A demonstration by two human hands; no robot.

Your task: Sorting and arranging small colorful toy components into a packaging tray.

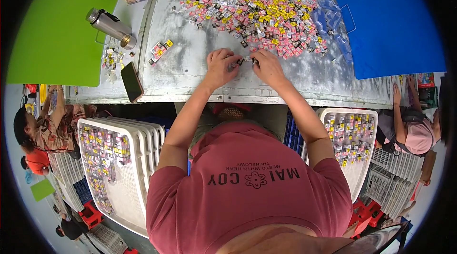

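Both hands meet over the grey metal tabletop, just in front of a large loose heap of small square pieces point(257, 9) in pink, yellow, black and white. My left hand point(222, 67) has its fingers curled, pinching a small dark piece point(239, 61). My right hand point(268, 67) is also closed, with thumb and fingertips on a small dark piece point(254, 60). A small whitish piece point(247, 58) shows between the two sets of fingertips. Whether these pieces are joined is too small to tell. To the left lies a flat cluster of pieces point(161, 52) set side by side.
A phone point(131, 82) and a steel thermos point(110, 26) lie at the left. Green point(62, 25) and blue point(392, 21) panels flank the table point(190, 83). Blue plastic parts point(328, 18) sit right. White trays of pieces point(135, 159) point(364, 178) stand beside me. Other people work on both sides.
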